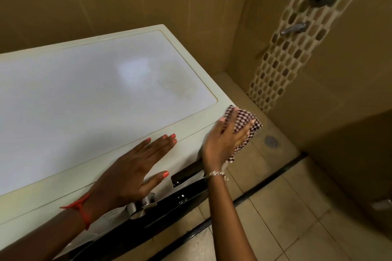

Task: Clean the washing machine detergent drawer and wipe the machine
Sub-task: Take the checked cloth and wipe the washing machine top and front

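nearest, along the front edge of the washing machine (89,99), run the dark control panel (186,176) and a silver knob (144,203). whether the detergent drawer is in this strip i cannot tell; nothing here reads clearly as one.

just above the knob, the left hand (135,167) lies flat on the pale front strip of the top, fingers straight and together, holding nothing. it looks like a bracing hand. a red string (81,211) circles its wrist.

to its right, at the front right corner of the top, the right hand (224,140) presses a checked cloth (244,117) down with spread, fairly straight fingers. it pushes on the cloth rather than clenching it. part of the cloth hangs over the right edge of the machine. a bracelet (218,174) sits on that wrist.

the relation that matters is this: the cloth is at the extreme right end, and the top's long axis runs away from it to the left. nearly all the surface to wipe therefore lies left of and beyond the right hand, including a dull smudge (169,85) towards the far right corner of the inset panel. the right hand is the nearer one to that mark, and the left hand lies across a straight leftward sweep along the front strip.

beyond the machine are the tiled wall, a floor drain (271,141) and a shower tap (294,28).
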The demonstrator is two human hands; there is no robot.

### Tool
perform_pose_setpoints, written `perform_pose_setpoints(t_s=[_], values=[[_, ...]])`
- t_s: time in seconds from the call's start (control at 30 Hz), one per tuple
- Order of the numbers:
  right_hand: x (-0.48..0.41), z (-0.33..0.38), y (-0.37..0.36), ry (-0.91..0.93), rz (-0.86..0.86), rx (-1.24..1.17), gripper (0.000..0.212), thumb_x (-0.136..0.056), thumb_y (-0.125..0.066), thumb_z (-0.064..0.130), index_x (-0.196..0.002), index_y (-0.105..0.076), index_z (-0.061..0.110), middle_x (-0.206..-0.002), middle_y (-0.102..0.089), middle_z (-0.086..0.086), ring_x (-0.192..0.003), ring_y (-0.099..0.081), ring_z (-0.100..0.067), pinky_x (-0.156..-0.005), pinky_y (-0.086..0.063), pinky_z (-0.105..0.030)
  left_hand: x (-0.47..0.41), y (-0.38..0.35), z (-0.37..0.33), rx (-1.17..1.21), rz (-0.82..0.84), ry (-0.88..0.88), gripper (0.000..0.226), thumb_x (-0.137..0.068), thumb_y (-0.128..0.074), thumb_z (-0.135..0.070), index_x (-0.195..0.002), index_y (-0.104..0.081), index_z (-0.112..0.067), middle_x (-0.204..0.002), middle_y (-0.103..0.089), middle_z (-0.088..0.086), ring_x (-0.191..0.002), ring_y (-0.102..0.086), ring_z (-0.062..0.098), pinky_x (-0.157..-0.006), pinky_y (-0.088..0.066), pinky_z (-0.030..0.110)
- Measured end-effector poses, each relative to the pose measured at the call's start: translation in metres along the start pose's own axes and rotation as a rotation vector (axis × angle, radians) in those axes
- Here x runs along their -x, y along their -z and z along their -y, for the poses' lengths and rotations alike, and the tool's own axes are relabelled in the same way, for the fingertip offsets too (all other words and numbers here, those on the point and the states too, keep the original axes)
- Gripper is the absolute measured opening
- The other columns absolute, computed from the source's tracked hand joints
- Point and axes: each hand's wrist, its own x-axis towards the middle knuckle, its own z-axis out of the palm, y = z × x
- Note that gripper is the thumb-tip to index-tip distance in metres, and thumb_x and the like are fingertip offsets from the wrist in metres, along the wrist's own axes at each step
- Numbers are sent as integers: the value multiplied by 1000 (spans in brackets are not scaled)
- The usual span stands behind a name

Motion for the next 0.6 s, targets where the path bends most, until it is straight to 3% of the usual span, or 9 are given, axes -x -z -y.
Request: perform_pose_setpoints(t_s=[0.13, 0.23, 0.3, 0.37, 0.43, 0.53, 0.6], values=[[82, -17, -19, 214, 65, 110, 47, -94, -16, 51, -141, -15, 52, -155, 17, 12, -143, 16, -22, -107, -24, -64, 0, 10, -6, 130, -71, -10, 70, -91, -36, -51, -150, -7, -25, -156, -8, -20, -142, -14, -2, -115, -8, 15], [110, -22, -24, 320, 60, 209, 43, -95, -28, 45, -137, -35, 43, -155, -8, -2, -140, -3, -32, -99, -32, -65, 1, 15, -9, 300, -74, 33, 76, -87, -42, -51, -150, -3, -30, -155, -9, -23, -141, -16, -3, -114, -13, 14], [91, -22, -22, 389, 30, 239, 39, -92, -36, 46, -127, -49, 41, -152, -19, -2, -136, -8, -33, -98, -26, -68, 2, 16, -9, 286, -68, 32, 77, -87, -40, -55, -150, -2, -32, -155, -9, -24, -141, -16, -3, -114, -13, 14], [53, -18, -15, 347, 38, 191, 37, -89, -42, 48, -120, -59, 38, -154, -19, 1, -136, -1, -30, -104, -15, -70, 3, 15, -9, 257, -60, 40, 76, -87, -38, -57, -149, -1, -34, -155, -9, -24, -141, -14, -5, -114, -12, 13], [6, -12, -6, 216, 20, 101, 33, -89, -47, 46, -118, -61, 38, -156, -13, 5, -139, 3, -30, -110, -14, -64, 3, 15, -9, 239, -56, 46, 75, -88, -35, -61, -149, -1, -35, -154, -7, -25, -140, -12, -7, -113, -9, 9], [-44, -6, 7, 67, 11, -117, 27, -90, -54, 36, -117, -58, 42, -154, -18, 9, -141, -10, -22, -113, -21, -52, 2, 16, -9, 199, -55, 25, 73, -90, -34, -58, -150, -4, -30, -155, -6, -24, -141, -12, -7, -112, -7, 8], [-56, -3, 11, 30, -8, -251, 27, -92, -54, 30, -117, -62, 34, -150, -29, 5, -138, -24, -16, -113, -25, -41, 2, 16, -9, 184, -60, 21, 73, -90, -35, -57, -150, -7, -27, -155, -7, -23, -141, -12, -6, -113, -7, 9]])
